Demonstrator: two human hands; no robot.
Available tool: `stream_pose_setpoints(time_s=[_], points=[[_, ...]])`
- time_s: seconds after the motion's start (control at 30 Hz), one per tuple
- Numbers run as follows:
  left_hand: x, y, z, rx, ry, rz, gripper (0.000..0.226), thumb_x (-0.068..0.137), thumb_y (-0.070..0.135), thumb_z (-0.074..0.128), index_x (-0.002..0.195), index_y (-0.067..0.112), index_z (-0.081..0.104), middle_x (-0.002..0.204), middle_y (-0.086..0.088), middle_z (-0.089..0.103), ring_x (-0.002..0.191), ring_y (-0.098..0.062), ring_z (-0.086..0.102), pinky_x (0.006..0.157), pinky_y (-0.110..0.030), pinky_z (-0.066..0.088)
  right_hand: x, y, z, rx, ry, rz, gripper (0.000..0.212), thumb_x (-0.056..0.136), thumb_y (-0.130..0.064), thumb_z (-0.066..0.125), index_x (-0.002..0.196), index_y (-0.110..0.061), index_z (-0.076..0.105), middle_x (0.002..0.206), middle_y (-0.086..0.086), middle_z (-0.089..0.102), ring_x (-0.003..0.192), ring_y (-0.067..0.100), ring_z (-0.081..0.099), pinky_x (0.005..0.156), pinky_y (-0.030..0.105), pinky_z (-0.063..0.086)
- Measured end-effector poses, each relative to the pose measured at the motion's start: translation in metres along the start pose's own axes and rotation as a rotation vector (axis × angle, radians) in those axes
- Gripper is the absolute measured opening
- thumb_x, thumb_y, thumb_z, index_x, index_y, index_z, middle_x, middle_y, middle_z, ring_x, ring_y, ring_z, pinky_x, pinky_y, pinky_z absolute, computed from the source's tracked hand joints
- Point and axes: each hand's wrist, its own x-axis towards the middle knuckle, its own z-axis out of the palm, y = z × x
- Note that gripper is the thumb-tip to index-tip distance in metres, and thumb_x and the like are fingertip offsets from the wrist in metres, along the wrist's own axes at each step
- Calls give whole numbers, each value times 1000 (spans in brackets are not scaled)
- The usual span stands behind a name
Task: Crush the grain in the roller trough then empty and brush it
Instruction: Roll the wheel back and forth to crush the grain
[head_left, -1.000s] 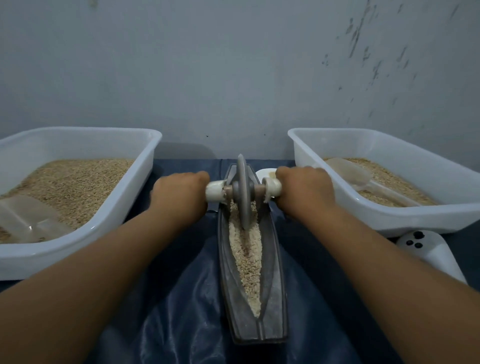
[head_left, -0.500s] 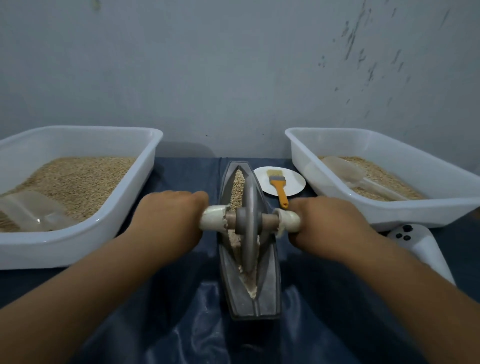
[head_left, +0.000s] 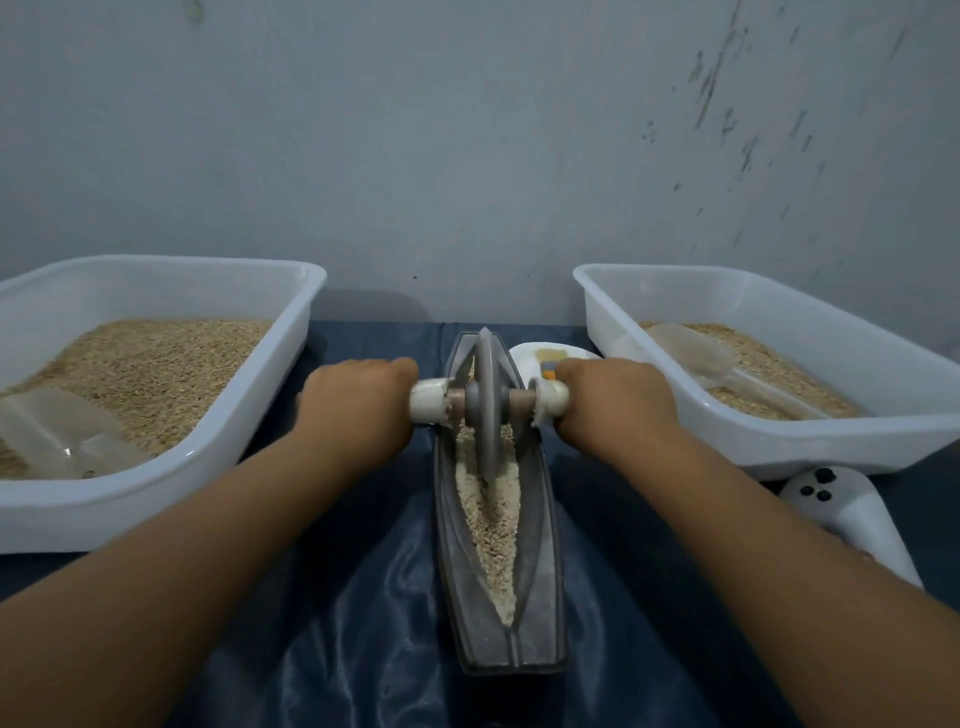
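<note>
Both arms reach straight out over the counter (head_left: 363, 665), which is draped in a shiny dark blue cloth. The left hand (head_left: 358, 405) and the right hand (head_left: 615, 402) each wrap their fingers around a white handle end of the axle, one on either side of the grey roller wheel (head_left: 485, 410). The wheel stands upright in the far half of the long grey roller trough (head_left: 540, 571), which lies lengthwise between the arms. Pale crushed grain (head_left: 493, 525) fills the trough's groove from the wheel toward its near tip.

A white tub (head_left: 156, 280) half full of grain sits to the left with a clear scoop (head_left: 57, 431) lying in it. A second white tub (head_left: 779, 452) on the right holds less grain and another clear scoop (head_left: 696, 353). Behind the right hand, a small white plate (head_left: 524, 358) carries a brush (head_left: 550, 361), mostly hidden. A white controller (head_left: 841, 509) lies just in front of the right tub.
</note>
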Motion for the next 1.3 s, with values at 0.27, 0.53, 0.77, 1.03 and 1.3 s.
stream_pose_setpoints(time_s=[0.27,0.53,0.77,1.03,1.3], points=[[3,-3,15,-13,-1,-37,23,79,34,63,81,27,41,63,9,41,59,-17,47,53,-28,35,16,1,2,-70,34,-41,14,68,-30,60,73,-28,48,57,-8,42,53,12,44,46,25,17],[-54,5,-25,-39,-3,51,20,79,29,59,77,29,39,63,8,45,57,-12,48,51,-27,34,-60,2,-30,-8,-36,-66,25,75,-32,58,66,-28,35,60,-8,44,52,8,38,44,24,21],[-87,0,-41,-26,116,170,38,55,25,78,65,29,41,49,8,43,39,-12,39,40,-18,23,-86,4,-53,-34,-85,-64,28,76,-45,59,68,-31,36,61,-10,48,53,1,40,45,24,25],[-7,3,-12,15,-11,28,25,78,33,64,78,29,40,64,9,42,62,-15,49,58,-29,40,-16,2,-1,83,-100,59,14,74,-30,58,87,-31,51,79,-8,60,71,19,55,55,26,36],[-29,6,-18,-19,-18,28,23,79,29,62,77,29,39,64,9,45,60,-13,49,56,-28,39,-36,3,-13,53,-92,-6,16,75,-31,58,73,-29,42,67,-7,51,59,13,46,49,25,31]])
